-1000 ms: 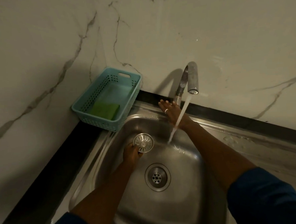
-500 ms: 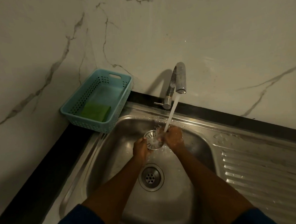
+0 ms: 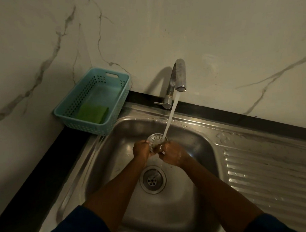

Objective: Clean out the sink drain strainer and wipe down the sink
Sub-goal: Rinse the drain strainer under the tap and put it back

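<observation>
The round metal drain strainer (image 3: pixel 155 138) is held above the steel sink basin (image 3: pixel 190 142), under the stream of water from the tap (image 3: pixel 180 75). My left hand (image 3: pixel 140 150) grips its left edge. My right hand (image 3: pixel 172 154) grips its lower right edge, with a ring on one finger. The lower half of the strainer is hidden by my fingers. Below my hands the open drain hole (image 3: pixel 153 179) sits in the basin floor.
A teal plastic basket (image 3: pixel 72 109) holding a green sponge (image 3: pixel 92 112) stands at the sink's back left corner. A ribbed draining board (image 3: pixel 268 173) lies to the right. A black counter edge (image 3: pixel 31 177) runs down the left. Marble wall behind.
My right hand left the tap lever and joined the left hand on the strainer. Both hands carried the strainer right, under the running water.
</observation>
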